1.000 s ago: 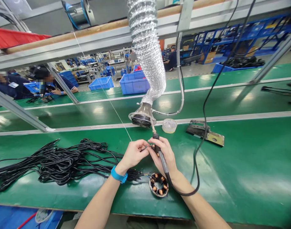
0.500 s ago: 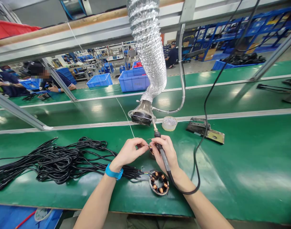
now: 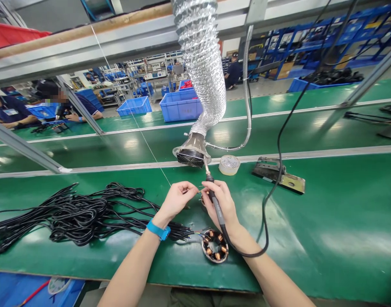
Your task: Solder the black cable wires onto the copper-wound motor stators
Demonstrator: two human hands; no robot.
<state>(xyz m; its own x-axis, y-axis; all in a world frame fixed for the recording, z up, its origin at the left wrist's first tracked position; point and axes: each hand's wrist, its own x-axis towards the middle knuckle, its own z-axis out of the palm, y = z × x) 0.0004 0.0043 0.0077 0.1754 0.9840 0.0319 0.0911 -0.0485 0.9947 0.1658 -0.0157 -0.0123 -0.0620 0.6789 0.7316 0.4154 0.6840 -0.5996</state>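
Note:
My right hand (image 3: 223,204) is closed around a soldering iron (image 3: 216,204), its metal tip pointing up and away toward the fan hood. Its thumb and forefinger come together near a thin wire (image 3: 200,190). On the other side of that wire, my left hand (image 3: 178,199) pinches with thumb and forefinger, a blue band on its wrist. Partly hidden under my fingers is one copper-wound stator (image 3: 203,198). Nearer to me, a second stator (image 3: 203,251) with copper coils lies flat, coloured leads running from it to black cables (image 3: 182,232).
A tangled heap of black cables (image 3: 83,215) covers the left of the green bench. Above my hands hangs a foil duct (image 3: 211,85) with a black fan (image 3: 189,157). A tape roll (image 3: 229,165) and metal fixture (image 3: 278,175) sit behind, right. People work across the line.
The pale line from the overhead rail now slants further left and shows along more of its length. My left hand has shifted slightly right; the right hand still holds the iron.

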